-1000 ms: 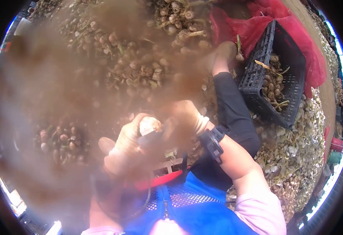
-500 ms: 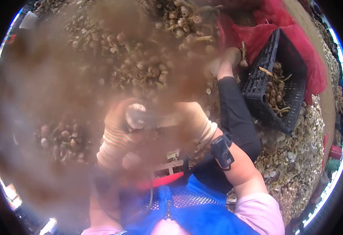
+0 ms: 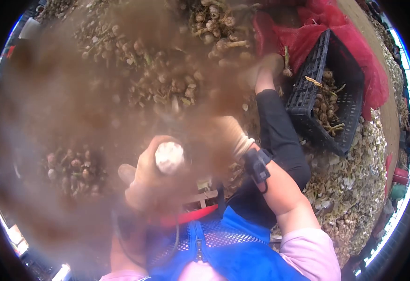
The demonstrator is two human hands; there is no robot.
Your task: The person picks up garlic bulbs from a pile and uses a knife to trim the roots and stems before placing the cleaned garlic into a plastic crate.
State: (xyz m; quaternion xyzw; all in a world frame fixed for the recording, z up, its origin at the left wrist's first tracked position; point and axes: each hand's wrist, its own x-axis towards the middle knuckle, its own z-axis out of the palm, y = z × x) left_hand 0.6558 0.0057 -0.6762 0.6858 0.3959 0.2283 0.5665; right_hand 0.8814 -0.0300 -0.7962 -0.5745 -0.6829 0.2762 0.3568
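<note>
A gloved left hand of mine [image 3: 146, 166] is wrapped round a whitish garlic bulb [image 3: 169, 158], held above my lap. Just to its right is my right hand [image 3: 226, 133], in a pale glove; brown smears on the view hide its fingers and anything in them. A black device is strapped to the right wrist [image 3: 257, 169]. Beyond both hands lies a heap of garlic with stems [image 3: 167, 86], partly blurred.
At the right stands a tilted black crate [image 3: 308, 89] holding some garlic, with red mesh [image 3: 373, 75] behind it. My dark-trousered leg [image 3: 280, 126] stretches beside the crate. Peelings [image 3: 350, 196] cover the ground at the lower right. Another garlic pile [image 3: 76, 171] lies at the left.
My left hand has turned and shifted, and the white bulb in it now shows more fully, slightly lower and to the right. My right hand has moved slightly left.
</note>
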